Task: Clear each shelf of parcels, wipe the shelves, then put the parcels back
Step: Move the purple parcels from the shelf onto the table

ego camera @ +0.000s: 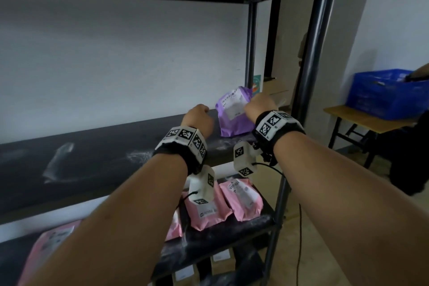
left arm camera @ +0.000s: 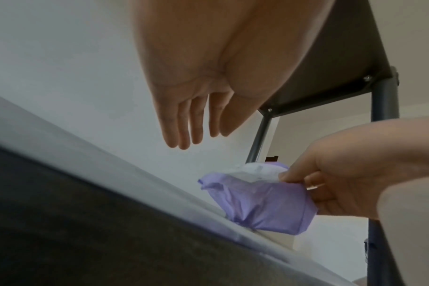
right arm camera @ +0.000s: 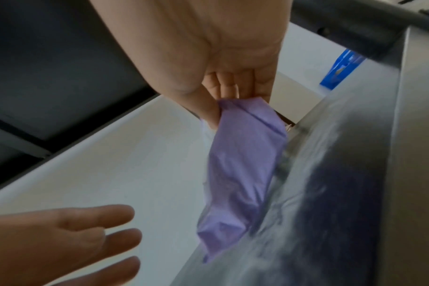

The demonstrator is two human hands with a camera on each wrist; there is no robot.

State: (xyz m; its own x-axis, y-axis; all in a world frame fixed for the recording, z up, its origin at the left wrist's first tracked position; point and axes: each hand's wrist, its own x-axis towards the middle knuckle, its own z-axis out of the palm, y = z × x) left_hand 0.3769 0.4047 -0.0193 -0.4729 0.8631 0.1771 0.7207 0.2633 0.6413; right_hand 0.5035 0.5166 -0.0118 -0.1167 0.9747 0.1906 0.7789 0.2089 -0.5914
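Pink parcels point(ego camera: 241, 198) lie on the lower shelf. Right grip point(ego camera: 260, 104) pinches a purple parcel point(ego camera: 234, 111) standing on the dusty shelf point(ego camera: 92, 155); left grip point(ego camera: 199, 118) hovers beside it, fingers straight.

Purple parcel point(left arm camera: 257, 203) — right hand point(left arm camera: 350, 174) pinching

A plain white wall point(ego camera: 116, 58) runs behind the black metal shelving frame point(ego camera: 311, 72). To the right, a second white wall point(ego camera: 399, 18) meets it at a corner. The floor point(ego camera: 325, 227) is pale beige. At far right, a wooden-topped bench point(ego camera: 362, 121) on black legs carries a blue plastic crate point(ego camera: 380, 95). Lighting is dim and even.
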